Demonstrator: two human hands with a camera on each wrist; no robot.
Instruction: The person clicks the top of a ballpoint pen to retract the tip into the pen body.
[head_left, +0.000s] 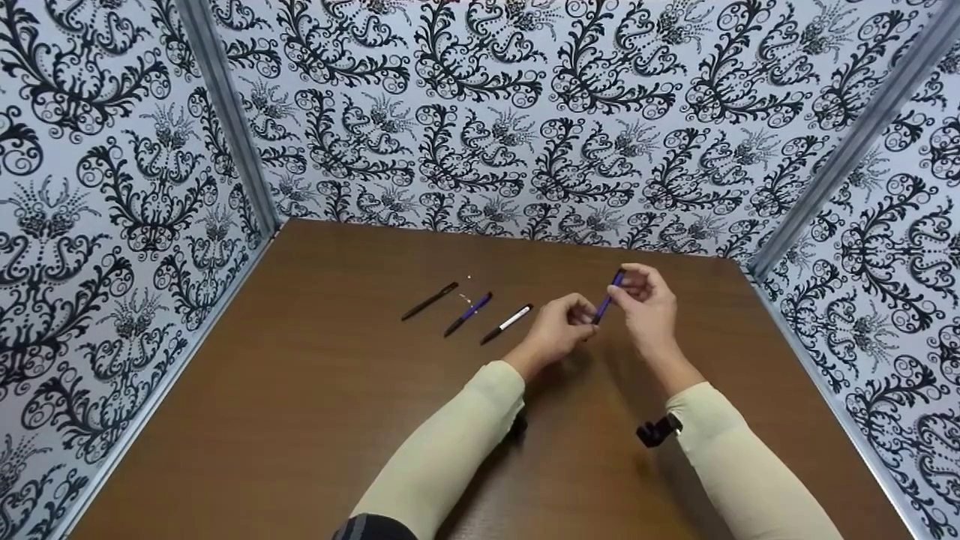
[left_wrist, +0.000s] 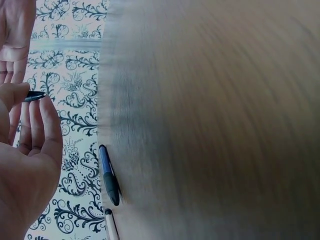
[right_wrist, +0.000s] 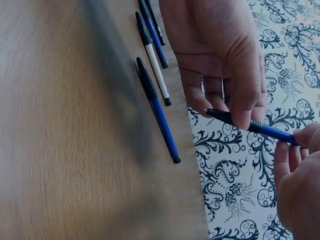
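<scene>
Both hands hold one blue pen point(head_left: 608, 297) with dark ends above the table. My left hand point(head_left: 559, 328) pinches its dark tip end between thumb and fingers; in the right wrist view the point point(right_wrist: 209, 112) shows. My right hand point(head_left: 649, 307) pinches the other end. Left of the hands, a black pen point(head_left: 429, 301), a blue pen point(head_left: 468, 314) and a white pen point(head_left: 507, 324) with dark ends lie side by side. Another blue pen point(right_wrist: 162, 122) lies beside the white one point(right_wrist: 158, 72) in the right wrist view; in the head view the left hand hides it.
The brown table point(head_left: 300, 390) is bounded by white walls point(head_left: 487, 112) with black scroll patterns and grey metal corner posts point(head_left: 229, 112). Small pale specks point(head_left: 466, 298) show near the lying pens. A black wrist device point(head_left: 658, 431) sits at the right sleeve.
</scene>
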